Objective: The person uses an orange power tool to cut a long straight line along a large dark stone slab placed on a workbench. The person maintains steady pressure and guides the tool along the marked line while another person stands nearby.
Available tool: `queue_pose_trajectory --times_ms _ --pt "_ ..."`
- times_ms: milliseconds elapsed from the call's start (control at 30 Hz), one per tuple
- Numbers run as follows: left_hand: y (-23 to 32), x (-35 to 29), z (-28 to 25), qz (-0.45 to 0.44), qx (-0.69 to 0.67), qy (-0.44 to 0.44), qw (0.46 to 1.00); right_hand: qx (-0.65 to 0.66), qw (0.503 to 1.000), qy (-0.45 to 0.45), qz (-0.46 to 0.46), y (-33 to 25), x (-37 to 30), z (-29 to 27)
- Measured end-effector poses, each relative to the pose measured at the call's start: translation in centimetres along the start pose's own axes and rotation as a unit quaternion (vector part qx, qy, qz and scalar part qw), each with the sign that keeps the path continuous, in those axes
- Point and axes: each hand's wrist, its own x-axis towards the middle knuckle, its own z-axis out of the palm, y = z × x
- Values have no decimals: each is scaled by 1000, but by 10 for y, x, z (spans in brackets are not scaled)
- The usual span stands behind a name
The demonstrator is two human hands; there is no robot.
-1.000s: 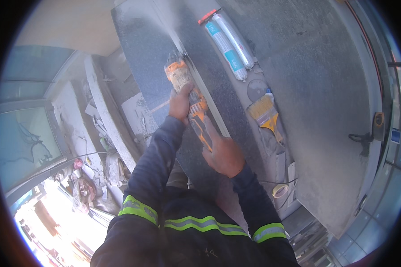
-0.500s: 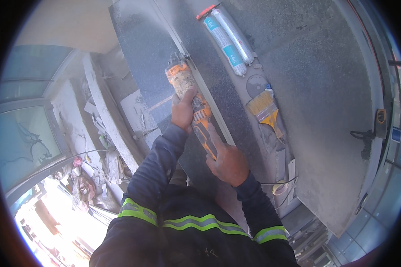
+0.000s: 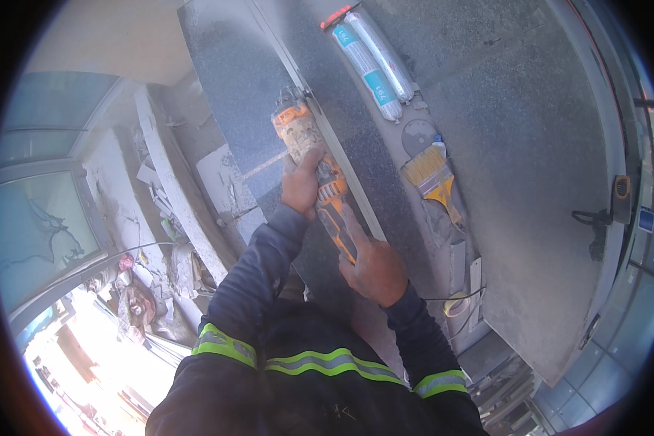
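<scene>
Dusty and orange-and-grey, an angle grinder [image 3: 298, 129] lies along a pale straight strip [image 3: 352, 178] on the dark speckled slab [image 3: 243, 94]. My left hand [image 3: 301, 187] is wrapped round the grinder's body behind its head. Further back, my right hand [image 3: 378, 270] grips the rear end of the same tool, with one finger stretched along its side. From the grinder's head a pale plume of dust spreads toward the top of the view. The disc itself is hidden by the head and dust.
Right of the strip lie two sealant tubes [image 3: 370, 69], a round grey disc [image 3: 418, 136], a wide paintbrush [image 3: 430, 178] and a tape roll [image 3: 456, 305]. Another dark slab [image 3: 538, 182] fills the right, with a black-and-orange tool [image 3: 620, 196] at its edge. Rubble and a window [image 3: 47, 225] are left.
The grinder and both hands have shifted very slightly toward me and to the right along the strip. The grip of both hands is the same, and dust still streams from the head.
</scene>
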Motion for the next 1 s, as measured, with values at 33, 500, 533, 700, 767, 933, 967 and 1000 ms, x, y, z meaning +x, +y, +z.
queue_pose_trajectory --times_ms 33,500,533,700,767,933,967,1000 --pt "0 -1 0 0 1 0 1000 1 1000 -1 1 0 -1 0" --pt "-9 -9 -3 1 2 -22 1000 -5 1000 2 8 3 -13 2" --pt "-10 -10 -4 2 -1 -23 1000 -1 1000 -1 10 4 -15 2" --pt "-13 -15 -4 5 6 -26 1000 0 1000 -10 23 6 -21 3" --pt "-14 -17 -4 5 5 -34 999 -2 1000 -9 24 7 -23 4" --pt "-19 -20 -4 -4 9 -17 1000 -4 1000 -5 23 11 -26 7" --pt "-20 -20 -5 -7 7 -20 1000 -3 1000 -2 20 12 -27 8" --pt "-21 -20 -6 -11 5 -23 1000 -3 1000 0 18 12 -28 8"
